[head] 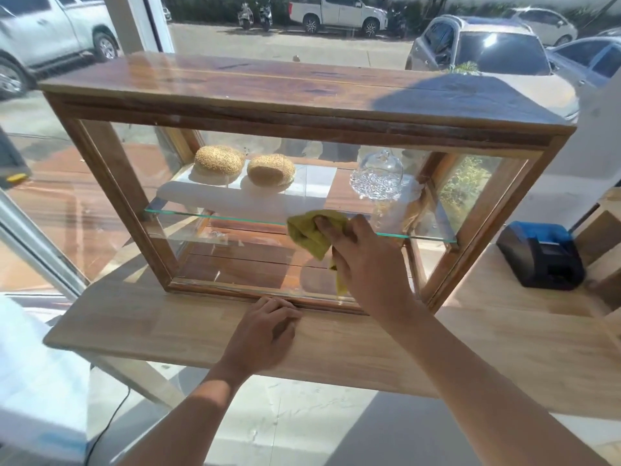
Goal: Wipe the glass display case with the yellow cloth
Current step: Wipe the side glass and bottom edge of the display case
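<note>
- The display case [302,95] stood on the wooden surface [168,317] by the window, with wooden frame, glass sides and a glass shelf [215,215] across the middle.
- My right hand [363,260] held the yellow cloth [309,237] bunched in its fingers [324,225], pinched against the palm, at the case front about level with the shelf edge, right of centre.
- I could not tell whether the cloth pressed on a front pane or reached through an open front; the glare hid it.
- My left hand [265,327] rested on the surface against the bottom rail of the case, fingers curled and close together, holding nothing; I judged it was steadying the case.
- Two seeded buns [218,159] sat on a white board on the shelf, and a glass dome [379,173] stood to their right, just above the cloth.
- Risk, as I judged it: too hard a push could slide or tip the case away from me, since only one hand braced it.
- A stroke drifting upward inside could catch the shelf edge and jolt the dome or buns.
- The cloth's hanging tail could drag and leave streaks, and strong sunlight would make missed smears hard to see.
</note>
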